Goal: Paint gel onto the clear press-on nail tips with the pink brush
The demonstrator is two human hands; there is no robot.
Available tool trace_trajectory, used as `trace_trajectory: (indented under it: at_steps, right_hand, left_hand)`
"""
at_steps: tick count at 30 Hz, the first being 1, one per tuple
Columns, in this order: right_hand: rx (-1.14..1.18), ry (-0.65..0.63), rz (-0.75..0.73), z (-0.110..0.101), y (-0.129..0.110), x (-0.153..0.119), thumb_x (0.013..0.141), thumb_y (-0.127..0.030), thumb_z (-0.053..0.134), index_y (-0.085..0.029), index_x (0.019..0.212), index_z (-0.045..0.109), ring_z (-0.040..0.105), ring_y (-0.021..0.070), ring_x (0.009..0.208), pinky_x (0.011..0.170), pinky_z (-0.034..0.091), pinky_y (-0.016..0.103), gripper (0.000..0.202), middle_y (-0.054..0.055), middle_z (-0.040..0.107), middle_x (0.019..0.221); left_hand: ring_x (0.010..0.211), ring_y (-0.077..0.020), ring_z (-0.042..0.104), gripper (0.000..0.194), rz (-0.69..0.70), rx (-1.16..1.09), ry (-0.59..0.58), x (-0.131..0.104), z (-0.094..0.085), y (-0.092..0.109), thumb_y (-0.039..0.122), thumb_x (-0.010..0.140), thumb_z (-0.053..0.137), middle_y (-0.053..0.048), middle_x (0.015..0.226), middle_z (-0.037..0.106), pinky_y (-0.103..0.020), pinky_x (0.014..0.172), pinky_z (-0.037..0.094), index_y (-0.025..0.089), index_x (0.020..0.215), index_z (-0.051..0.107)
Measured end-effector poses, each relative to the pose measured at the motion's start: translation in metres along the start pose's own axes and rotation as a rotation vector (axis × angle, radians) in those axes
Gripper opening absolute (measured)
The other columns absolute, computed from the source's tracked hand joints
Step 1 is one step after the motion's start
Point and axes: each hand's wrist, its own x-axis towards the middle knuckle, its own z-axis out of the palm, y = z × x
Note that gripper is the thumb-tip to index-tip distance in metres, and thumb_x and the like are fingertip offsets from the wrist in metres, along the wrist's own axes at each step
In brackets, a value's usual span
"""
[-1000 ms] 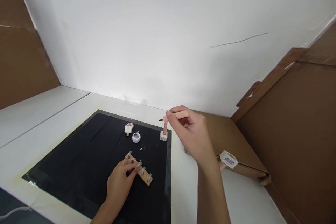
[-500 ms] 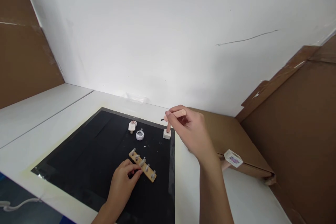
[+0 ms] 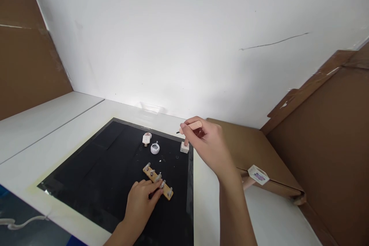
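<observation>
My right hand [image 3: 210, 144] is raised above the back right of the black mat, pinching a peach-handled nail polish brush [image 3: 193, 126] whose thin dark tip points left. Lower down, my left hand [image 3: 142, 196] has thumb and forefinger closed at the near edge of a wooden strip [image 3: 167, 196], partly covering it. Several clear pieces like nail tips [image 3: 170, 191] stand on the strip. Behind my right hand is a small white square bottle [image 3: 184, 148] with a peach post. Further left are a white round jar [image 3: 155, 148] and a white square piece [image 3: 146, 139] beside a round one.
A cardboard box [image 3: 245, 138] lies at the right, with another white bottle [image 3: 258, 175] tilted by its front edge. The black mat [image 3: 95, 161] covers part of the white table [image 3: 72, 117]. Cardboard panels [image 3: 325, 134] flank both sides, and a clear tray [image 3: 151, 107] lies near the wall.
My left hand has slid right along the strip toward its near end. The right hand, still holding the brush, has barely moved. The whole view has shifted slightly.
</observation>
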Motion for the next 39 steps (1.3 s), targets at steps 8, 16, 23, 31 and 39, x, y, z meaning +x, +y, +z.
trace_trajectory:
  at_steps: [8,16,23,31,39]
  right_hand:
    - [0.003,-0.006,0.001,0.002,0.003,0.000,0.087,-0.027,0.053,-0.020,0.058,0.051,0.053,0.0116,0.055,0.053,0.037,0.026,0.030,-0.001,0.063,0.067]
    - [-0.005,-0.007,0.022,0.001,0.003,0.002,0.086,-0.027,0.053,-0.021,0.056,0.048,0.057,0.0145,0.061,0.053,0.038,0.027,0.031,0.000,0.064,0.066]
    - [-0.024,0.015,0.021,-0.002,0.003,0.002,0.086,-0.026,0.052,-0.021,0.054,0.049,0.059,0.0161,0.066,0.053,0.038,0.027,0.032,0.001,0.064,0.066]
    - [-0.029,0.012,0.012,-0.003,0.004,0.004,0.086,-0.027,0.053,-0.022,0.056,0.048,0.057,0.0160,0.062,0.053,0.037,0.027,0.030,0.000,0.064,0.062]
    - [-0.053,0.004,0.013,-0.005,0.002,0.002,0.087,-0.028,0.051,-0.021,0.056,0.049,0.055,0.0151,0.062,0.053,0.037,0.027,0.031,0.001,0.065,0.067]
  left_hand:
    - [0.074,-0.0240,0.069,0.029,0.093,0.172,-0.028,-0.003,0.003,0.007,0.021,0.092,0.048,-0.006,0.084,0.077,-0.033,0.069,0.043,0.023,0.106,0.073]
    - [0.062,-0.0202,0.067,0.029,0.115,0.178,0.095,-0.007,0.007,0.002,0.022,0.092,0.047,-0.005,0.069,0.074,-0.028,0.060,0.044,0.024,0.097,0.076]
    - [0.065,-0.0210,0.064,0.026,0.034,0.086,0.273,-0.021,-0.011,-0.040,0.033,0.089,0.053,-0.005,0.070,0.072,-0.028,0.064,0.046,0.025,0.098,0.076]
    - [0.072,-0.0227,0.056,0.027,0.034,0.107,0.168,0.024,-0.059,-0.060,0.032,0.088,0.052,-0.006,0.072,0.064,-0.031,0.067,0.043,0.020,0.087,0.077]
    - [0.080,-0.0188,0.059,0.024,0.214,0.003,-0.051,0.089,-0.058,-0.046,0.028,0.087,0.055,-0.003,0.078,0.067,-0.025,0.072,0.043,0.023,0.080,0.077]
